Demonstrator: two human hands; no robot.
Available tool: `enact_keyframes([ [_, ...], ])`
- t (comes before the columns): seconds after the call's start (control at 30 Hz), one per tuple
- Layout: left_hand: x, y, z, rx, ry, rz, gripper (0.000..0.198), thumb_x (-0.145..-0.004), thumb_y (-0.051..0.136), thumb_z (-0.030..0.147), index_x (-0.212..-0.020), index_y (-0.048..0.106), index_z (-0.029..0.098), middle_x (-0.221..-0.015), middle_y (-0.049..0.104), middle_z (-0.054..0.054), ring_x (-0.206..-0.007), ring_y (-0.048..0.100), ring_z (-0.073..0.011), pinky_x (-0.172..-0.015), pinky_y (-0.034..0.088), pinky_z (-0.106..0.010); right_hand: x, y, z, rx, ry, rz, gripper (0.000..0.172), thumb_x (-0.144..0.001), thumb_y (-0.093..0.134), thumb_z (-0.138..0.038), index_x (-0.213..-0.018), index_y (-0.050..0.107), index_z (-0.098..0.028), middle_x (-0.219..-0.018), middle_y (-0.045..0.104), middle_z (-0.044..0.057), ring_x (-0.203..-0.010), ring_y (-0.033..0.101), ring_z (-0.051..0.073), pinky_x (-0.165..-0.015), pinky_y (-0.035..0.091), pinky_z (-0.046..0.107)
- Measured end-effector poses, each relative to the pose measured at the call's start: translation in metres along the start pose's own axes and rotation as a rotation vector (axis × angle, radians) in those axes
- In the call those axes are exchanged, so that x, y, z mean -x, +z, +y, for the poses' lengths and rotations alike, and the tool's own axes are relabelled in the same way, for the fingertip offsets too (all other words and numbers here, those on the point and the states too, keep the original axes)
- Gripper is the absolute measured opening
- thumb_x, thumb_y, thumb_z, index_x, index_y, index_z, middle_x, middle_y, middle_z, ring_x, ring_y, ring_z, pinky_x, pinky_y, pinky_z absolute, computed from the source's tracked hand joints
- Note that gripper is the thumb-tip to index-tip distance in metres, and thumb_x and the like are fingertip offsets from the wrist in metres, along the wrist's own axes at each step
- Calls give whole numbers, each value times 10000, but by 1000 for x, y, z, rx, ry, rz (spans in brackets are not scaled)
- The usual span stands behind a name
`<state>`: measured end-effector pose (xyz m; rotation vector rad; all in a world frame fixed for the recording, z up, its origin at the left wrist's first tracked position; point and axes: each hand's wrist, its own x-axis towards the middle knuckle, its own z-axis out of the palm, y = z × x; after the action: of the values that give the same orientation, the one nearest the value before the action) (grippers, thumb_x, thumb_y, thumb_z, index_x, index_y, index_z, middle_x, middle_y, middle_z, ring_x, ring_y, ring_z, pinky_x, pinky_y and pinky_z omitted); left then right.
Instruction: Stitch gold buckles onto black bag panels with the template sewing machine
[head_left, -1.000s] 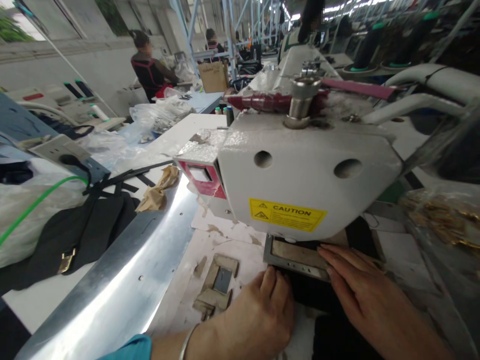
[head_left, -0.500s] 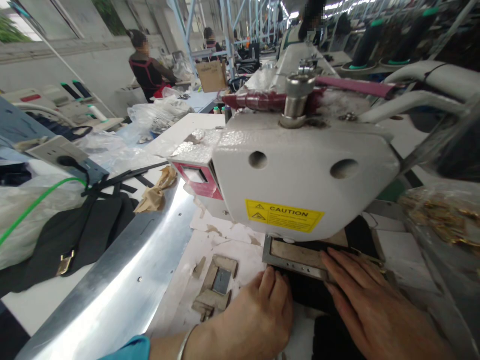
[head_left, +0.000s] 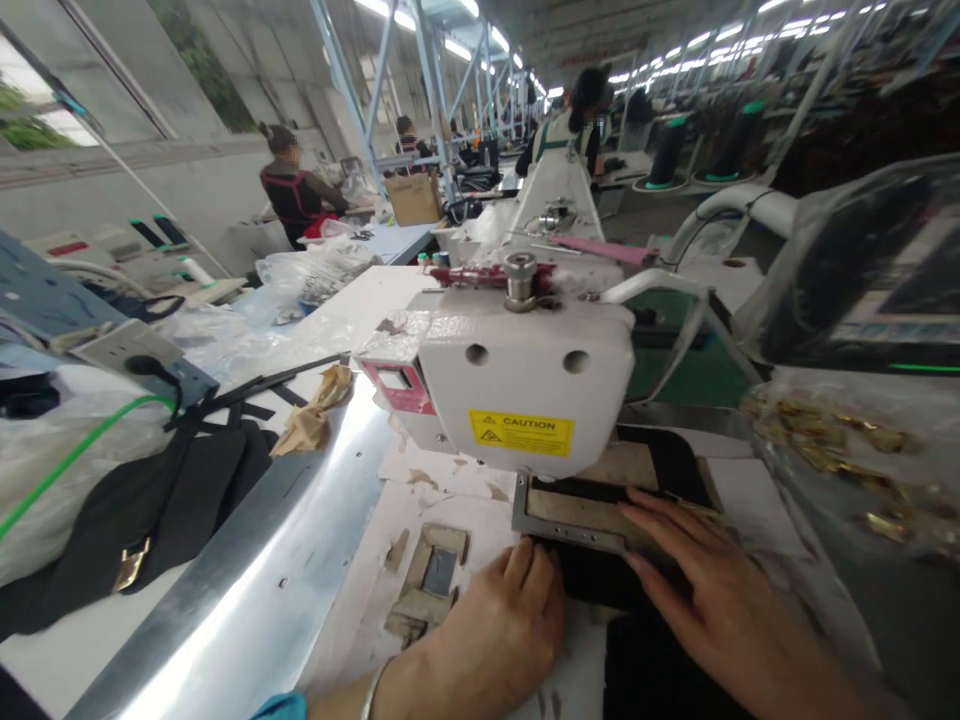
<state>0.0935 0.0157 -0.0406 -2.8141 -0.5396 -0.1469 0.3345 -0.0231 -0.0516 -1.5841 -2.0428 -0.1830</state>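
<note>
Under the white sewing machine head (head_left: 525, 385), a flat metal clamp frame (head_left: 577, 532) lies over a black strap-like piece (head_left: 600, 578). My left hand (head_left: 506, 610) has its fingers curled together at the left edge of that piece, just below the frame's corner. The fingertips are partly hidden, but they appear to pinch the edge. My right hand (head_left: 712, 585) rests with fingers stretched out over the right end of the frame and the black material. A beige plate with a rectangular window (head_left: 431, 555) sits left of my left hand.
A shiny metal strip (head_left: 247, 590) borders the work surface on the left. Beyond it lie black pieces with a gold buckle (head_left: 133, 565) and crumpled brown paper (head_left: 311, 410). A plastic bag of gold hardware (head_left: 862, 450) stands right. Other people work farther back.
The view has tilted up and back, so the machine head looks smaller and more of the right side shows. Both hands keep nearly the same places at the clamp frame.
</note>
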Motion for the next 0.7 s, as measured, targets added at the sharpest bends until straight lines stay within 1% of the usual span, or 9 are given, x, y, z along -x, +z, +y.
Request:
enact_keyframes([
  [0.1,1,0,0,19,-14,-13,211,-932,554,123,-1102,656,51,-1104,670,-148,-955,655,-250,-773,585,-330,-19,-8,-1,-154,145,16,229,-951,497,-284,-1064,680,-203,-1052,734,68,-974,700,213,-843,589,375],
  [0.2,1,0,-1,34,-25,-27,271,-927,560,105,-1175,624,18,-1079,672,-156,-965,659,-254,-780,594,-325,-37,-4,-5,-244,200,-32,175,-917,524,-226,-940,696,-206,-918,734,48,-881,702,206,-806,575,360],
  [0.27,1,0,-1,37,-31,-36,292,-929,550,92,-1202,605,6,-1080,670,-166,-977,661,-252,-794,598,-330,-48,5,-11,-294,215,-79,160,-880,551,-181,-908,708,-199,-903,737,45,-865,701,200,-801,565,345],
  [0.33,1,1,0,37,-30,-39,263,-926,546,79,-1171,617,15,-1085,671,-169,-974,666,-250,-797,603,-342,-59,14,-18,-324,250,-133,161,-856,575,-156,-915,720,-191,-898,741,44,-846,700,190,-788,556,326],
  [0.4,2,1,0,37,-36,-20,248,-919,550,69,-1148,625,13,-1077,680,-167,-967,673,-255,-802,607,-352,-69,20,-25,-297,269,-189,159,-848,592,-155,-924,728,-189,-886,741,44,-834,694,191,-785,547,326],
  [0.47,3,-1,0,53,-48,3,259,-919,552,73,-1159,621,3,-1087,687,-167,-993,675,-263,-842,604,-355,-75,21,-32,-257,256,-229,159,-848,593,-148,-919,730,-187,-885,742,50,-842,690,199,-794,542,332],
  [0.53,6,-3,-1,104,-59,25,269,-935,540,91,-1179,616,5,-1126,688,-166,-1058,665,-266,-917,585,-352,-73,16,-37,-201,208,-254,163,-847,587,-139,-916,730,-178,-916,744,68,-892,687,227,-834,545,368],
  [0.6,12,-5,-3,201,-63,47,273,-955,514,106,-1198,612,29,-1191,679,-154,-1144,637,-257,-992,551,-338,-60,9,-39,-130,138,-243,177,-846,583,-138,-939,731,-161,-950,740,90,-928,682,256,-866,553,418],
  [0.7,25,-11,-8,371,-119,103,293,-966,469,94,-1228,599,86,-1253,663,-124,-1201,613,-228,-1032,526,-330,-27,-3,-42,-19,-13,-119,240,-852,561,-153,-1020,731,-128,-1078,728,128,-1006,671,281,-894,570,448],
])
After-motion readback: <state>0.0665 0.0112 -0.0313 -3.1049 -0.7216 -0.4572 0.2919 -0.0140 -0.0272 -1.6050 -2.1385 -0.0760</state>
